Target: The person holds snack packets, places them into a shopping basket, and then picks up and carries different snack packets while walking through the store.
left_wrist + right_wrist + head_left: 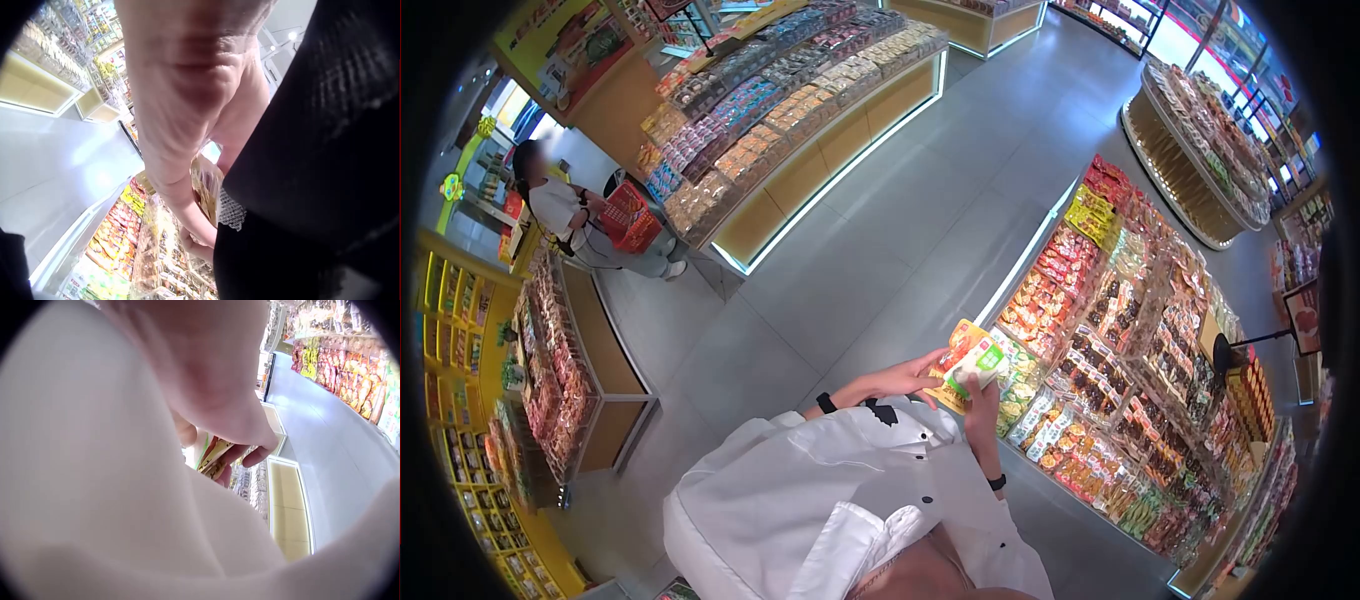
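I stand in a shop aisle with both hands raised in front of my white shirt. My left hand (912,376) grips an orange and yellow snack packet (957,347) from the left. My right hand (980,388) holds a green and white packet (989,356) against it, fingers curled round its lower edge. In the left wrist view the left hand (187,125) fills the frame, with a packet (205,184) beyond the fingers. From the right wrist, the right hand (219,394) shows close up, its fingertips (259,453) curled over a yellow packet (215,457).
A long sloped display of bagged snacks (1120,330) runs right beside my hands. An island stand of packets (800,90) sits across the grey floor (880,230). A person (565,215) with a red basket (632,218) stands far left, near another snack rack (550,370).
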Available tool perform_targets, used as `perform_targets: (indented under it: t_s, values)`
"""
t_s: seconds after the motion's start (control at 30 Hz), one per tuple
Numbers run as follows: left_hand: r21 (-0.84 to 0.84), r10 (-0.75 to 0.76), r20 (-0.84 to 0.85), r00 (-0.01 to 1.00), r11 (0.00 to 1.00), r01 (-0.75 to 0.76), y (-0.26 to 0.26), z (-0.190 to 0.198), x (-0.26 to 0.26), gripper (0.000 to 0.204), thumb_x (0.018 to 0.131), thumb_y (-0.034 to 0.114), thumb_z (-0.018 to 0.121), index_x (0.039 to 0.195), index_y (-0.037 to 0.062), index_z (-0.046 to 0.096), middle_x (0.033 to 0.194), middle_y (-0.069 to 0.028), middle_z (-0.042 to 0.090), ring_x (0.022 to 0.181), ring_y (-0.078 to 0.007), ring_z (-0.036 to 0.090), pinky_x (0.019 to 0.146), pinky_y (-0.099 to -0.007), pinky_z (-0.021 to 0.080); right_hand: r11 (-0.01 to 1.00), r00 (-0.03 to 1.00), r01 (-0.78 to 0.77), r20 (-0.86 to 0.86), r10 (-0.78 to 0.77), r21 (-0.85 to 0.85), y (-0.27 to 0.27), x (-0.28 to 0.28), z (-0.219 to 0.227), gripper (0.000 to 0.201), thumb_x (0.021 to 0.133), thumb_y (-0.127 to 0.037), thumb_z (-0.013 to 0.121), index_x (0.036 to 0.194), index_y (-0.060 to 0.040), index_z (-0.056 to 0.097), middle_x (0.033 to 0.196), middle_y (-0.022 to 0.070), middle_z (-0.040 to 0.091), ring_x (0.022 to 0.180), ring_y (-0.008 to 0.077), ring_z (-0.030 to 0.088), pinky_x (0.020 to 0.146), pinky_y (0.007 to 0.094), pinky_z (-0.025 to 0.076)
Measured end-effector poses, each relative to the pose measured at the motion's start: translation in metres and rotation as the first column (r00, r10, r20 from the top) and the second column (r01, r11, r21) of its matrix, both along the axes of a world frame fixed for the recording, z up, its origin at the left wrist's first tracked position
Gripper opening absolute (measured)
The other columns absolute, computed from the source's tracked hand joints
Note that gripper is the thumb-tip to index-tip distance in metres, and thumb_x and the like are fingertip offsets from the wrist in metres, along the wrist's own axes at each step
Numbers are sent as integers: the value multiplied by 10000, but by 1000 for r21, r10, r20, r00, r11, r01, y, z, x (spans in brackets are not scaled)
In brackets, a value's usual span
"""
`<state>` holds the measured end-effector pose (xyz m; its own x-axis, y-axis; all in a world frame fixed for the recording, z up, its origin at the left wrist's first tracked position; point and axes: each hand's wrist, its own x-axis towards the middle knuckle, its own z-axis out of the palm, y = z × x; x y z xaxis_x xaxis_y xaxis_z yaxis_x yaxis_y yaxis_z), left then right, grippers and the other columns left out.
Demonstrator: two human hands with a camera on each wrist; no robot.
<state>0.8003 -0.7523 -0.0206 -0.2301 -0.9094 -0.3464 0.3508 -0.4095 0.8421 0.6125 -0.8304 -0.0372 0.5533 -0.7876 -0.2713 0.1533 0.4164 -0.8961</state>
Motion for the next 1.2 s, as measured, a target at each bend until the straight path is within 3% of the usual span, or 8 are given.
perform_targets:
  t_s: [0.17, 0.37, 0.47, 0.7, 0.77, 0.87, 1.0, 1.2]
  values:
    - [-63, 137, -32, 990, 988, -139, -3, -31, -6, 771, 957, 58, 557, 1520, 58, 30, 1361, -127, 484, 1003, -177, 638, 828, -314, 590, 1000, 1000, -24, 16, 24, -16, -16, 14, 7, 389, 965, -110, 549, 1312, 29, 442, 1234, 105, 584, 1120, 160, 557, 980, 308, 424]
    - [-148, 359, 140, 923, 929, -339, -26, -20, -20, 605, 896, -57, 576, 1437, 9, 313, 1211, -100, 591, 956, -149, 635, 708, -284, 585, 983, 996, -53, 57, 64, -177, -28, -6, -33, 333, 960, -77, 581, 1256, 23, 468, 1214, 100, 596, 1103, 144, 569, 975, 304, 436]
    - [-147, 397, 132, 908, 914, -378, -54, -15, -18, 517, 907, -37, 594, 1376, -11, 376, 1178, -93, 609, 935, -139, 634, 686, -276, 582, 993, 994, 22, 108, -9, -116, -28, -30, -15, 341, 955, -72, 599, 1256, 19, 466, 1197, 86, 607, 1096, 129, 570, 966, 302, 443]
    - [-331, 343, 182, 921, 904, -271, -168, -8, 0, 484, 910, -38, 584, 1353, -2, 392, 1178, -97, 622, 962, -158, 654, 706, -291, 590, 914, 910, 384, -112, -398, -128, -6, -106, -29, 320, 945, -115, 615, 1220, 26, 531, 1164, 79, 632, 1070, 135, 585, 945, 290, 452]
    - [-338, 262, 168, 950, 921, -194, -196, -7, 2, 487, 907, -45, 584, 1352, -8, 390, 1186, -101, 616, 977, -159, 650, 709, -286, 591, 826, 787, 560, -270, -554, -62, 8, -120, -32, 337, 946, -129, 622, 1237, 15, 530, 1165, 76, 632, 1058, 139, 589, 944, 298, 449]
    - [-366, 237, 167, 957, 916, -163, -223, 0, -5, 539, 905, -58, 572, 1390, -31, 339, 1161, -127, 628, 965, -169, 654, 684, -281, 596, 669, 656, 743, -228, -720, 23, 30, -117, -20, 337, 951, -142, 624, 1239, 8, 534, 1163, 72, 631, 1046, 142, 592, 936, 298, 449]
    - [-337, 148, 137, 979, 937, -94, -243, -4, -3, 530, 905, -56, 576, 1383, -25, 350, 1152, -109, 632, 975, -167, 652, 687, -279, 596, 510, 513, 857, -218, -831, 71, 45, -88, -26, 337, 959, -148, 615, 1246, 10, 532, 1166, 65, 628, 1038, 129, 590, 927, 288, 451]
    - [-220, -32, 187, 982, 973, 73, -262, -20, 23, 518, 904, -40, 597, 1374, -8, 383, 1178, -80, 630, 989, -133, 632, 752, -272, 561, 567, 565, 822, -205, -799, 54, 30, -41, -22, 311, 955, -164, 622, 1210, 8, 572, 1098, 46, 654, 996, 92, 595, 896, 258, 459]
